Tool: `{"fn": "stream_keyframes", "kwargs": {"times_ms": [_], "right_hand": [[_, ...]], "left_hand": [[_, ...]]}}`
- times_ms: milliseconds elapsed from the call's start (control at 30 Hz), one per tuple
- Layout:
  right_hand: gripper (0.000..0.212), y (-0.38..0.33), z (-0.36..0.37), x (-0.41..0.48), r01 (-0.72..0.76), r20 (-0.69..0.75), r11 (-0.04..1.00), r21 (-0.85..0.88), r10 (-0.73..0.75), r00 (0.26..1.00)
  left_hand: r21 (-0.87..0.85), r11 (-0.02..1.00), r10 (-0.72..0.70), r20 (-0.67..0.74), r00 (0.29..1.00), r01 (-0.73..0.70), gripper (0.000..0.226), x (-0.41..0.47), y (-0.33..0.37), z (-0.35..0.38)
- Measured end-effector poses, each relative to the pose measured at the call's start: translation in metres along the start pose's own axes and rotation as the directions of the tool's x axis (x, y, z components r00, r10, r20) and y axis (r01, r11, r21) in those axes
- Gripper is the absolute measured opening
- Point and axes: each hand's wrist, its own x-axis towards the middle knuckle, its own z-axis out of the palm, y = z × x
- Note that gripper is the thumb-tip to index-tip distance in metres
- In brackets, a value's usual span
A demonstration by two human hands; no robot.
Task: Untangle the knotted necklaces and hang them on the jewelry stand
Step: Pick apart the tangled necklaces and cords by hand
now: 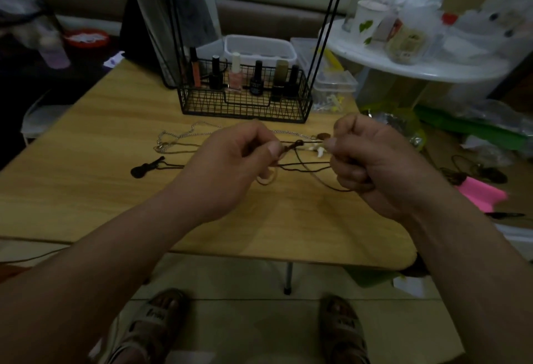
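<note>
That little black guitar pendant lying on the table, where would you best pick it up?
I'd pinch the guitar pendant across its narrow neck, coming from above: it lies flat on the table, and the round body is wider. Its cord runs right, so lift gently.

Dim, yellowish indoor light; soft blur beyond both hands, dark corner far left, wide-angle bending at edges.

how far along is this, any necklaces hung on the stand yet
Done: nothing visibly hung; the stand looks bare where visible, its top out of frame. In hand: the left hand and right hand pinch a brown cord either side of its knot, above the table. Left: that knot, then the silver chain and the black guitar pendant lying on the table, all to hang.
</note>
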Motion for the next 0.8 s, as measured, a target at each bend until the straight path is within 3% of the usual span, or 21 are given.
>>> {"fn": "stream_keyframes", "kwargs": {"times_ms": [67, 167, 267, 333, 433, 600, 800], "right_hand": [[0.007, 0.000, 0.001, -0.002, -0.001, -0.012, 0.970, -0.242, -0.002, 1.000], [0.010, 0.000, 0.008, -0.006, 0.042, -0.001, 0.833, -0.551, -0.051, 0.999], [0.011, 0.000, 0.015, -0.005, 0.072, 0.001, 0.742, -0.667, -0.096, 0.995], [0.011, 0.000, 0.017, -0.003, 0.087, -0.010, 0.744, -0.663, -0.125, 0.992], [0.014, 0.001, 0.021, -0.001, 0.101, -0.040, 0.833, -0.545, -0.146, 0.988], [0.013, 0.004, 0.023, -0.001, 0.128, -0.049, 0.869, -0.478, -0.172, 0.984], [0.010, 0.007, 0.022, -0.004, 0.153, -0.024, 0.870, -0.469, -0.186, 0.982]], "left_hand": [[0.046, 0.999, 0.028, -0.041, 0.999, -0.026, 0.011, -0.001, -0.001, -0.005], [0.088, 0.994, 0.067, -0.046, 0.997, -0.063, 0.011, -0.003, 0.001, -0.008], [0.074, 0.996, 0.052, -0.030, 0.998, -0.049, 0.011, -0.003, 0.003, -0.007], [0.080, 0.996, 0.025, -0.006, 1.000, -0.025, 0.012, -0.005, 0.005, -0.005], [0.030, 0.998, -0.052, 0.070, 0.996, 0.050, 0.020, -0.009, 0.006, -0.001], [-0.225, 0.947, -0.189, 0.184, 0.965, 0.228, 0.039, -0.011, 0.013, 0.002], [-0.394, 0.859, -0.242, 0.249, 0.938, 0.327, 0.019, -0.006, 0.013, 0.005]]}}
